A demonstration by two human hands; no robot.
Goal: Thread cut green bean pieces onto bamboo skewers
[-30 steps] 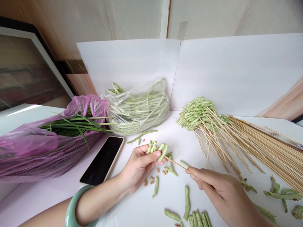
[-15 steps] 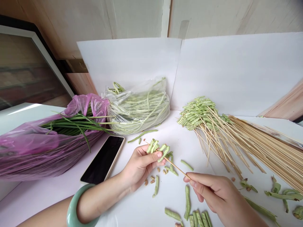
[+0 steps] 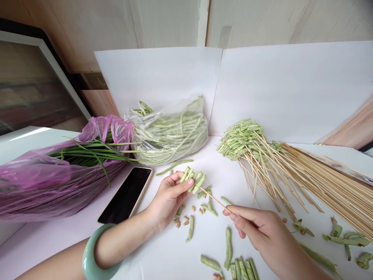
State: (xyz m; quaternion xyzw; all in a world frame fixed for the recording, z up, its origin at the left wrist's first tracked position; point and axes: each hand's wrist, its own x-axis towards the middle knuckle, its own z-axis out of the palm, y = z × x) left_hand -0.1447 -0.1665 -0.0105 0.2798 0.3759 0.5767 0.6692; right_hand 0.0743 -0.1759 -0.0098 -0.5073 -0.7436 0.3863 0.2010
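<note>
My left hand [image 3: 171,196] pinches several short green bean pieces [image 3: 194,179] threaded side by side on a thin bamboo skewer [image 3: 214,197]. The skewer slants down to the right, where my right hand [image 3: 256,229] grips its lower end between thumb and fingers. Loose cut bean pieces [image 3: 229,249] lie on the white table below, with a row of them [image 3: 244,269] near the front edge. Small brown bean seeds [image 3: 185,223] are scattered under my left hand. A pale green bangle [image 3: 89,252] circles my left wrist.
Finished bean skewers [image 3: 243,140] are heaped at the back right, beside a bundle of bare skewers [image 3: 329,179]. Bean scraps [image 3: 345,238] lie at right. A clear bag of long beans [image 3: 171,136], a purple bag of green stalks [image 3: 58,186] and a phone [image 3: 125,194] occupy the left.
Both hands have shifted slightly left and up with the skewer. The bean pieces on it sit a little closer together between my left fingers.
</note>
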